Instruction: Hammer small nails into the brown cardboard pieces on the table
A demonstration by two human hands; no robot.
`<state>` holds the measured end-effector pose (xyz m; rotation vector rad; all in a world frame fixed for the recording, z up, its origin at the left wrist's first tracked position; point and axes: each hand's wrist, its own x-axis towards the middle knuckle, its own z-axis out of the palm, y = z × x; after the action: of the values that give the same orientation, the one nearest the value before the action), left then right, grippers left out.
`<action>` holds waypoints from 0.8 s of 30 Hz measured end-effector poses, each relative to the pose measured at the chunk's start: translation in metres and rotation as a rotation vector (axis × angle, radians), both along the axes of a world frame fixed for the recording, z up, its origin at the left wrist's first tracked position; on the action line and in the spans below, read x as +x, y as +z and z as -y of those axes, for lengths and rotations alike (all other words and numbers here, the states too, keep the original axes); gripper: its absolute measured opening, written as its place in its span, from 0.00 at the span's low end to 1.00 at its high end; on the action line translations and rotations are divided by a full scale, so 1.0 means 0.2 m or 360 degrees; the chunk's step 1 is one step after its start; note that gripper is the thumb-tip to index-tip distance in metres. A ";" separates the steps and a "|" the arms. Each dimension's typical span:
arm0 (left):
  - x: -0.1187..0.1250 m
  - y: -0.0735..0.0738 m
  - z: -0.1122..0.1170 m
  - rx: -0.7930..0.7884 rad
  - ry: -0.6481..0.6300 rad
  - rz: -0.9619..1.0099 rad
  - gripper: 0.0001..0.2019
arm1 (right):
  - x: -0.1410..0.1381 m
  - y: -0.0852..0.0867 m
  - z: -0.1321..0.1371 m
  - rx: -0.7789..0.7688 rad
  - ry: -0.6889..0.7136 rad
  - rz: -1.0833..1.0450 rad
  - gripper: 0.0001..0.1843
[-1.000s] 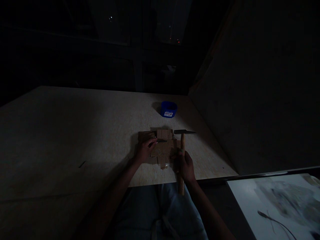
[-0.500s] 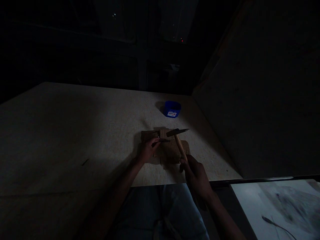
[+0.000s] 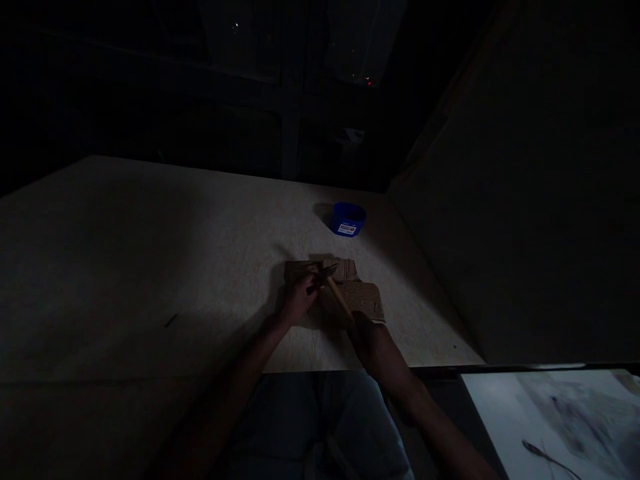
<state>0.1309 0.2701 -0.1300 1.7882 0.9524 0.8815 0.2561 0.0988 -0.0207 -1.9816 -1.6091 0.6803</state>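
My right hand is closed round the wooden handle of a hammer. The dark hammer head is low over the brown, ridged cardboard-like pieces, right beside the fingertips of my left hand. Those left fingers are pinched together at the left part of the brown pieces. A thin dark item showed at their tips earlier; the hammer head and the dim light hide it now. Whether the head touches it, I cannot tell.
A blue plastic tub with a white label stands behind the brown pieces on the pale table. A small dark sliver lies at left. A dark panel rises along the right side. At lower right is a white surface with a cable.
The hammer has swung down and to the left, its head now beside my left fingertips. My right hand moved slightly left with it. My left hand stayed nearly in place.
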 end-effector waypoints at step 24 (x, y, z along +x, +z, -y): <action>0.02 0.05 0.00 -0.0191 0.0025 0.0053 0.08 | 0.03 -0.01 0.00 0.0128 -0.0074 -0.0164 0.19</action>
<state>0.1344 0.2696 -0.1198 1.6612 0.9790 0.8437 0.2627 0.0992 -0.0237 -1.8892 -1.5014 0.6779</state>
